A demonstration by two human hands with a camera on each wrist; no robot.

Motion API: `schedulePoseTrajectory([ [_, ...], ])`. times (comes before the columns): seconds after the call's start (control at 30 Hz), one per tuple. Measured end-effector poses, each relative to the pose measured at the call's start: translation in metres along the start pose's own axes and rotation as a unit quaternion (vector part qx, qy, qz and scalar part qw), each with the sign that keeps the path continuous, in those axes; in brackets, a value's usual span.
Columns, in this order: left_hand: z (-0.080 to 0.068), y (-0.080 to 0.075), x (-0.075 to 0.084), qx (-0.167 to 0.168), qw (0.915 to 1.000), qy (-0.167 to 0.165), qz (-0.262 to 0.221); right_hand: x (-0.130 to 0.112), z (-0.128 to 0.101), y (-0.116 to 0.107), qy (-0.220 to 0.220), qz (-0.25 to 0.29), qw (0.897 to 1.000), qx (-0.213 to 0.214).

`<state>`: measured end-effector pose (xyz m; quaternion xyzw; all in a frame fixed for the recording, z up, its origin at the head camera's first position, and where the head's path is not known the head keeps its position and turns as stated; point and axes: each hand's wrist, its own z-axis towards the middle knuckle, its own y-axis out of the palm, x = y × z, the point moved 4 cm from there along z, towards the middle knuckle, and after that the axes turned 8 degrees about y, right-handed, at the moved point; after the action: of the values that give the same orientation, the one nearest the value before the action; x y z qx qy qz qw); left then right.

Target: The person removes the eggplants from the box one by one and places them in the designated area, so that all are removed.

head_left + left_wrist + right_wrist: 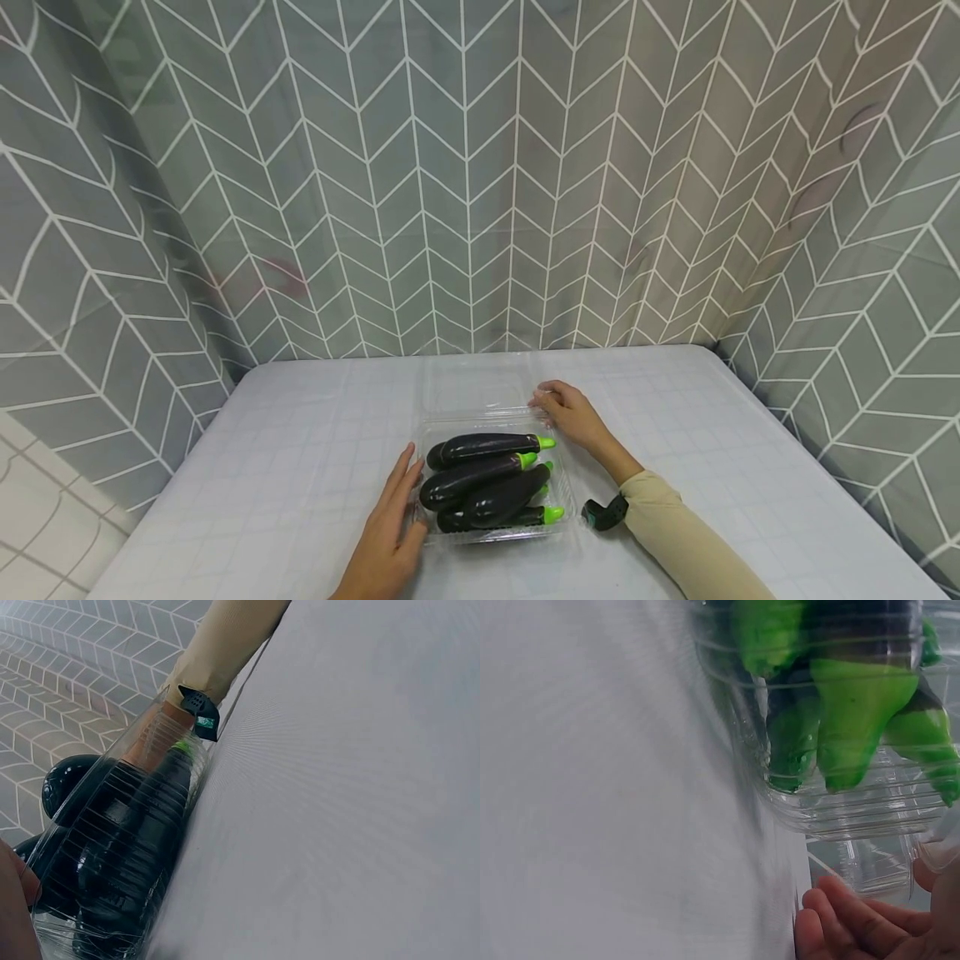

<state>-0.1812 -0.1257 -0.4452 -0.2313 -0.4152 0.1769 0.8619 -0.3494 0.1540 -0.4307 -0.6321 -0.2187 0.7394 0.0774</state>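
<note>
- The left hand (386, 533) lies near the table's (300, 433) front edge, fingers straight and together, its fingertips and palm edge pressed flat against the left wall of the clear plastic container (570, 504).
- The container sits in the middle of the table, a little toward the front edge, directly between the two hands (touched on both sides).
- Inside it lie four dark eggplants (480, 479) with bright green stems, stacked lengthwise with the stems pointing toward the right hand; the left wrist view shows their dark bodies (127, 847) through the ribbed wall.
- The right hand (570, 414) rests at the container's far right corner, fingers curled over the edge of the open lid (472, 383), which lies flat on the table behind the tray.
- The right wrist view shows the curled fingertips (840, 919) just beside the clear rim, with the green stems (862, 712) close above.
- A patterned curtain (480, 167) hangs beyond the table's far edge.
</note>
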Motion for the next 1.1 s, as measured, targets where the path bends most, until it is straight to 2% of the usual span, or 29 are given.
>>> schedulePoseTrajectory([
  [0.37,-0.001,0.001,-0.002,-0.002,0.9999,-0.005,0.014,0.001,-0.003,-0.003,0.032,-0.081,0.994,0.061],
  [0.53,0.0,0.003,-0.002,-0.01,0.9999,0.008,0.004,-0.007,-0.008,-0.011,0.005,-0.148,0.983,0.108],
  [0.67,0.001,0.005,-0.001,-0.016,0.9994,0.031,0.005,-0.021,-0.018,-0.017,-0.034,-0.17,0.976,0.135],
  [0.83,0.001,0.003,0.0,-0.02,0.9988,0.038,0.024,-0.044,-0.039,-0.015,-0.107,-0.196,0.969,0.11],
  [0.97,0.001,0.0,0.0,-0.022,0.999,0.025,0.03,-0.06,-0.058,-0.008,-0.166,-0.21,0.961,0.069],
  [1.1,0.001,-0.001,0.0,-0.024,0.999,0.017,0.034,-0.068,-0.077,0.002,-0.236,-0.207,0.949,0.02],
])
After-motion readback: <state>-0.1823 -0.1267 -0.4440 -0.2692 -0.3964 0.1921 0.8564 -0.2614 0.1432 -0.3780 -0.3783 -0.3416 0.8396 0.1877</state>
